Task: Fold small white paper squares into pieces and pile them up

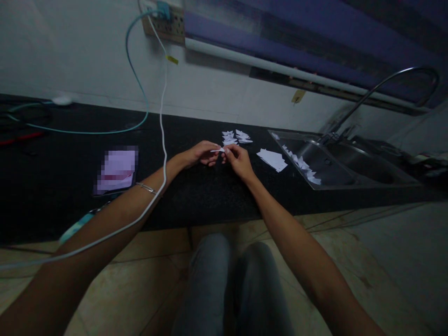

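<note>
A small folded piece of white paper (217,150) is held between my two hands above the black counter. My left hand (203,154) pinches its left side, the lower fingers curled beneath. On its right side the thumb and fingers of my right hand (238,159) close on the paper. Just behind the hands lie several folded white paper pieces (230,135) with pointed ends, in two short rows. A stack of flat white paper slips (272,159) rests to the right of my right hand. More folded pieces (301,164) line the near-left edge of the sink.
A steel double sink (371,179) with a curved faucet (392,74) is at the right. A white cable (162,121) hangs from the wall socket (177,25) and crosses my left forearm. A phone with a blurred screen (119,165) lies left on the counter (210,200).
</note>
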`<state>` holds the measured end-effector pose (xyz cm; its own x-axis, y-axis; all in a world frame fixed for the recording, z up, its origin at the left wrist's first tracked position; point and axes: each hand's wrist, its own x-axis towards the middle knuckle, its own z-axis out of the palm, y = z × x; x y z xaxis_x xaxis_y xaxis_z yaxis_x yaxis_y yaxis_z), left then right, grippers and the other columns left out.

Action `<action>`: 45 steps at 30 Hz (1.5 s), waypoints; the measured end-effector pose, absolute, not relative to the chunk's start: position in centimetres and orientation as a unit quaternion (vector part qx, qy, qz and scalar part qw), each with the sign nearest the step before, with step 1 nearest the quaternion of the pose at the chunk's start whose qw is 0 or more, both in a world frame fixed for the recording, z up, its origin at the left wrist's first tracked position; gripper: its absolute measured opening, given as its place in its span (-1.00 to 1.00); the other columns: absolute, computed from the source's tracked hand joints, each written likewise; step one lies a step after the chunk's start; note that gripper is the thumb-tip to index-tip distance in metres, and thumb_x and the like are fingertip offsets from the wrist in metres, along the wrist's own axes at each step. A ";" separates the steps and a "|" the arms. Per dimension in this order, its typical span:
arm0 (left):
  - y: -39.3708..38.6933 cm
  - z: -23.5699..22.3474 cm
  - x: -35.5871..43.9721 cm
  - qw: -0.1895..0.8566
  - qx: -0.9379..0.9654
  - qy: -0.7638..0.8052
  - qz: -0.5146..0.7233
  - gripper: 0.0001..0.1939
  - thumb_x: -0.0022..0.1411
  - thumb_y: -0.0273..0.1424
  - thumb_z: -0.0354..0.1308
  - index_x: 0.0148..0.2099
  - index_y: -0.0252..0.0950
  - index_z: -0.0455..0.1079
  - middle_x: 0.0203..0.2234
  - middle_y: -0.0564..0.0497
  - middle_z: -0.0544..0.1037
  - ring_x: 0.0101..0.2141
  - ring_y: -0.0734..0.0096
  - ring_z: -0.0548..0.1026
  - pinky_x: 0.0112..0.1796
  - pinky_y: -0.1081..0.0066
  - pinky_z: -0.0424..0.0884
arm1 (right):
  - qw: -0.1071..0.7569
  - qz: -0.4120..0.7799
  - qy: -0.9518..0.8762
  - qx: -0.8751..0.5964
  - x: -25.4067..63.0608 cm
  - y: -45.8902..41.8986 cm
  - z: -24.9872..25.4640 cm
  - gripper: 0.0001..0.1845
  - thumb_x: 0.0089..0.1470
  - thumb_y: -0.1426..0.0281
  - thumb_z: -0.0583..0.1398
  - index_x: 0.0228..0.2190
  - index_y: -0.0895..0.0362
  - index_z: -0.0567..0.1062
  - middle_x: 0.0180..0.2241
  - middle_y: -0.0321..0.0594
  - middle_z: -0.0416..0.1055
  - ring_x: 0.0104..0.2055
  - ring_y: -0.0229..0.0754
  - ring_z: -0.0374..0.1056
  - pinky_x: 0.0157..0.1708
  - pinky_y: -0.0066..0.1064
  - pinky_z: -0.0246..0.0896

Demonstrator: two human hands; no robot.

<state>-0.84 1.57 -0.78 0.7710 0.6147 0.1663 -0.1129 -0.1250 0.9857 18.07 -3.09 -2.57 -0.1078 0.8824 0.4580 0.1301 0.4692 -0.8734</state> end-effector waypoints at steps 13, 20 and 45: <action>0.3 0.4 -0.6 0.396 0.826 0.270 0.297 -0.58 0.47 -0.08 -0.07 -0.27 -0.30 0.34 -0.53 0.05 0.41 -0.57 0.54 0.34 -0.52 0.51 0.23 | 0.567 0.391 -0.606 -0.399 18.3 -3.3 -2.2 -0.61 -0.03 0.06 0.40 -0.31 0.10 0.58 -0.37 -0.26 0.52 -0.37 -0.23 0.41 -0.36 -0.35 0.38; 0.1 1.1 -1.3 0.120 0.906 0.313 0.257 -0.59 0.46 -0.18 -0.06 -0.17 -0.34 0.52 -0.38 -0.07 0.58 -0.40 0.40 0.48 -0.35 0.41 0.29 | 0.563 0.393 -0.579 -0.441 18.3 -2.7 -2.6 -0.61 -0.15 0.10 0.43 -0.36 0.12 0.59 -0.41 -0.27 0.51 -0.41 -0.22 0.39 -0.44 -0.36 0.33; -0.6 1.2 -0.8 0.394 0.832 0.238 0.310 -0.74 0.38 -0.21 0.07 -0.20 -0.30 0.41 -0.39 -0.05 0.52 -0.46 0.49 0.43 -0.50 0.54 0.34 | 0.535 0.524 -0.536 -0.390 18.0 -3.7 -1.4 -0.83 -0.12 0.30 0.31 -0.49 0.07 0.43 -0.48 -0.34 0.35 -0.44 -0.27 0.31 -0.47 -0.41 0.31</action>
<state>-0.83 -0.56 1.15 0.6941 0.6407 0.3281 0.1522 -0.5761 0.8031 18.04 -3.72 -1.45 -0.1229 0.9787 0.1645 -0.1432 0.1465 -0.9788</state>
